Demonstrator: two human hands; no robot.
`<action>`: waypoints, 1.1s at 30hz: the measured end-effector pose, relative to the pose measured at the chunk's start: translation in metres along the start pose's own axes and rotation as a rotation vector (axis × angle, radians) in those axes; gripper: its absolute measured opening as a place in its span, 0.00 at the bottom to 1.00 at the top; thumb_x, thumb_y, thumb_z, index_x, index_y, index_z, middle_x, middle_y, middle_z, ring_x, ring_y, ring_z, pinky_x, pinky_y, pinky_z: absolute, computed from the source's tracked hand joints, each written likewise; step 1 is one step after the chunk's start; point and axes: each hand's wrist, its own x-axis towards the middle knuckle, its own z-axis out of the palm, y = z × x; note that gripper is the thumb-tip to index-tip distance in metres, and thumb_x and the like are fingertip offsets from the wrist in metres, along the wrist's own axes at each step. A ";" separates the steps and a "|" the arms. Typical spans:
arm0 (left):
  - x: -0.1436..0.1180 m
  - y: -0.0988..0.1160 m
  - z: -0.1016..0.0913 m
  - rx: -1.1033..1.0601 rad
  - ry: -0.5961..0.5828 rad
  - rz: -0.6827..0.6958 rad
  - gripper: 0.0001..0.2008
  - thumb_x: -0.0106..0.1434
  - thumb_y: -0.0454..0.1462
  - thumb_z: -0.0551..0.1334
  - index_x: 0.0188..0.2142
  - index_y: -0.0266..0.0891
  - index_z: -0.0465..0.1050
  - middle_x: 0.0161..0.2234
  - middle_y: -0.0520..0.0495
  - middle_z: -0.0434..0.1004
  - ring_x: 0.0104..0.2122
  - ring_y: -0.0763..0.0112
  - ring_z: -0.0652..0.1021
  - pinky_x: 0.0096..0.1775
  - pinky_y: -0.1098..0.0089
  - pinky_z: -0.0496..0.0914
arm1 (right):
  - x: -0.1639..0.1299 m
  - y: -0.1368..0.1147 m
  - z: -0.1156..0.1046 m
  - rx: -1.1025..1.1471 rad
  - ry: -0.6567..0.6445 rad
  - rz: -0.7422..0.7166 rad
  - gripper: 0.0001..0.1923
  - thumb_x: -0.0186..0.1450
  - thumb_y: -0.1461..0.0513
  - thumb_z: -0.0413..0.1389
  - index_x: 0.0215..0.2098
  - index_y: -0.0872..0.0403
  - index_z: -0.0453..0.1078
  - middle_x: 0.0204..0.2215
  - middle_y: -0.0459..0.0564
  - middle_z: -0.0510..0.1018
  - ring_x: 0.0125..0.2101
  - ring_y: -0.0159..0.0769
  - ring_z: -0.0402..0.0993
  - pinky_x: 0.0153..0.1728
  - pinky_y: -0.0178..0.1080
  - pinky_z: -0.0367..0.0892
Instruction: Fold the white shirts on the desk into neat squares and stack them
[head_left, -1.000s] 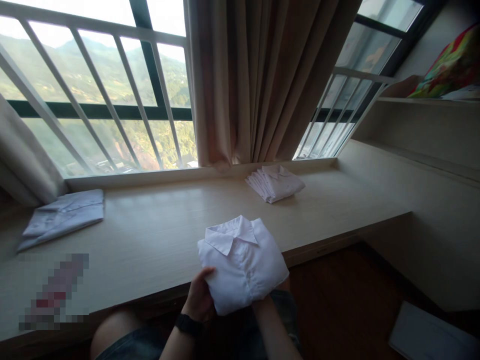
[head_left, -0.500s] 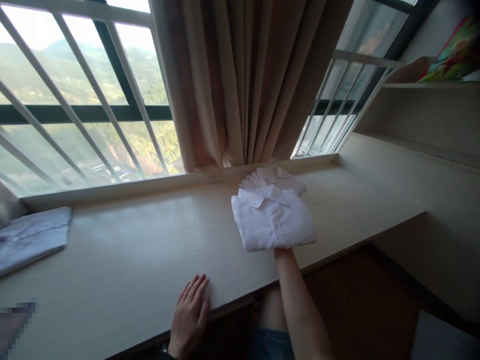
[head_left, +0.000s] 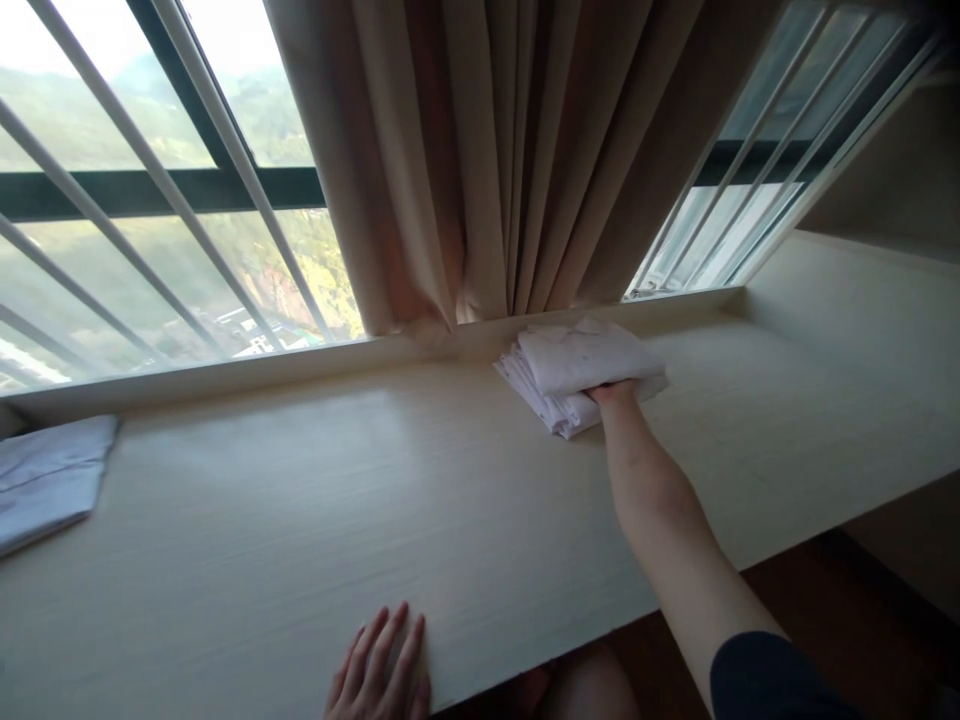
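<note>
Behind everything we see a wide window (head_left: 150, 200) with slanted white bars and green hills beyond the glass, and a beige curtain (head_left: 480, 160) hanging in folds down to the sill. Below the sill runs a long pale wooden surface (head_left: 300, 500), and we take the curtain as our landmark for all that lies on it.

Right at the foot of the curtain, a little to its right side, sits a stack of folded white shirts (head_left: 547, 395). On top of that stack lies the folded white shirt (head_left: 589, 352) that our right hand (head_left: 611, 392) has hold of: the arm is stretched far out across the surface, and the hand sits at the near edge of the shirt, with its fingers tucked under the cloth where we cannot see them. So we cannot tell how tightly it grips, only that it is in contact with the shirt, which rests on the stack.

Our left hand (head_left: 379, 665) is well apart from the curtain, at the near edge of the surface. It lies flat and relaxed, fingers spread, grasping nothing.

Far to the left of the curtain, near the picture's edge, another folded pale garment (head_left: 49, 480) lies by itself on the surface.
</note>
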 end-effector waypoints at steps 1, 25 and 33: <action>0.000 0.000 0.000 -0.005 -0.002 -0.001 0.35 0.64 0.41 0.58 0.70 0.48 0.53 0.61 0.50 0.71 0.60 0.59 0.70 0.58 0.59 0.63 | 0.006 0.004 0.000 0.045 -0.040 0.018 0.31 0.77 0.54 0.30 0.66 0.61 0.59 0.53 0.64 0.73 0.49 0.38 0.74 0.51 0.45 0.68; -0.007 -0.002 -0.001 0.001 0.008 -0.010 0.33 0.64 0.42 0.59 0.68 0.50 0.58 0.63 0.52 0.68 0.60 0.61 0.70 0.58 0.62 0.64 | -0.063 -0.010 0.048 -0.982 -0.225 -0.136 0.33 0.72 0.45 0.38 0.71 0.45 0.51 0.71 0.59 0.47 0.68 0.63 0.40 0.59 0.74 0.40; -0.005 0.006 -0.015 -0.049 -0.023 -0.048 0.31 0.64 0.43 0.59 0.67 0.48 0.62 0.65 0.49 0.66 0.62 0.58 0.67 0.61 0.61 0.61 | -0.125 -0.021 0.053 -0.993 -0.100 -0.374 0.30 0.72 0.56 0.44 0.71 0.50 0.54 0.71 0.61 0.48 0.70 0.64 0.35 0.60 0.74 0.38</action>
